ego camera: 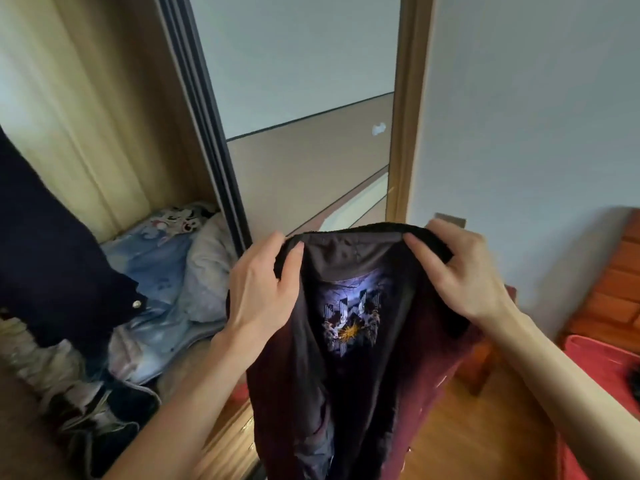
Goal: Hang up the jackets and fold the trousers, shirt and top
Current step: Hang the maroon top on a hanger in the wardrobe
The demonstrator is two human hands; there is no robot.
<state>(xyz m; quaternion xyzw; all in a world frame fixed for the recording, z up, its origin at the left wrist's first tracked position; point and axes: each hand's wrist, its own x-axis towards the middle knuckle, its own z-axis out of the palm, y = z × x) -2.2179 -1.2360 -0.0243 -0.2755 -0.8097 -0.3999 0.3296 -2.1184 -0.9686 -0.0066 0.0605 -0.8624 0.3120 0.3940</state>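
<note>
Dark garment: black and deep maroon jacket [367, 341] with a smooth brown lining and a pale printed patch inside the back; I hold it up in front of me at chest height, lining facing me, its body hanging down over the wooden floor [460, 427].
Left grip: my left hand [263, 292] is closed round the left side of the jacket's collar, thumb on the inside against the lining, fingers wrapped over the outer edge.
Right grip: my right hand [464, 271] pinches the right side of the collar, thumb on the lining side, fingers curled over the black fuzzy edge.
Wardrobe: open wooden wardrobe [104, 133] to my left, its sliding door [304, 98] pushed across behind the jacket.
Inside the wardrobe: a dark navy garment [52, 244] with a metal snap hangs at the far left; pale blue printed bedding [156, 282] lies piled on the wardrobe floor beside a grey pillow [207, 271].
Right edge: red bedcover [602, 362] beside a reddish wooden headboard [620, 282].
</note>
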